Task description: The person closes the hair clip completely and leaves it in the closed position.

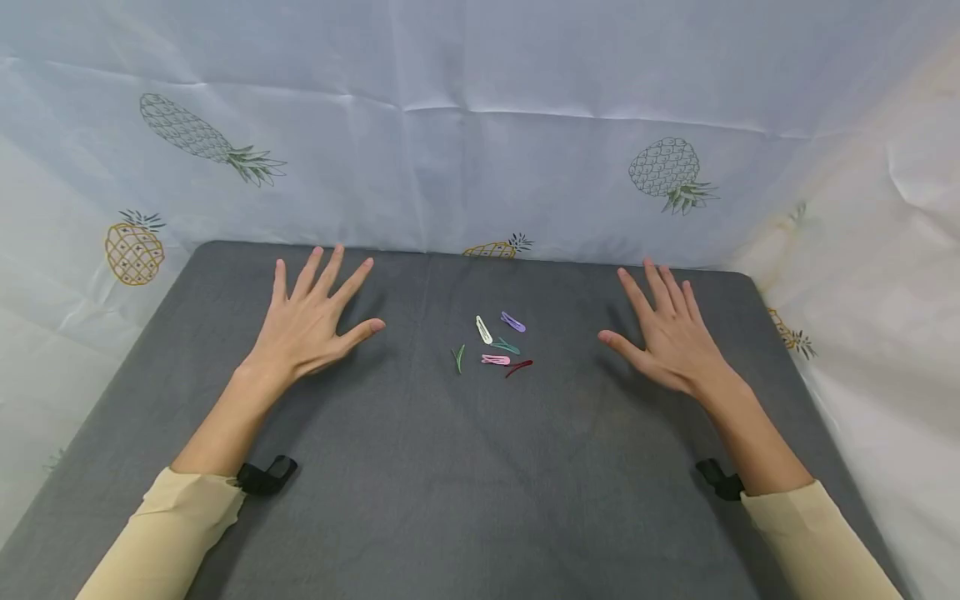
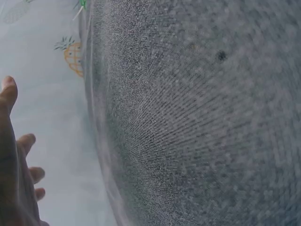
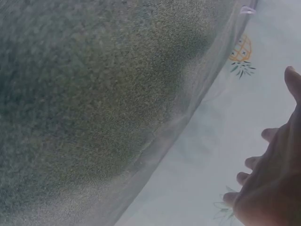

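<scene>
Several small hair clips lie in a loose cluster mid-table in the head view: a cream clip (image 1: 483, 330), a purple clip (image 1: 513, 322), a teal clip (image 1: 506, 346), a pink clip (image 1: 496, 360), a dark red clip (image 1: 519, 367) and a green clip (image 1: 459, 358). To their left, my left hand (image 1: 303, 325) is spread with fingers straight, holding nothing. On the other side my right hand (image 1: 671, 337) is spread the same way, palm down, apart from the clips. In the right wrist view, the purple clip (image 3: 247, 10) shows at the table's edge.
A grey cloth-covered table (image 1: 480, 500) spans the view. Behind it hangs a white curtain (image 1: 525, 183) printed with pineapples, which also runs along both sides. A black wrist strap (image 1: 267, 477) sits at the left sleeve, and another black strap (image 1: 720, 479) at the right.
</scene>
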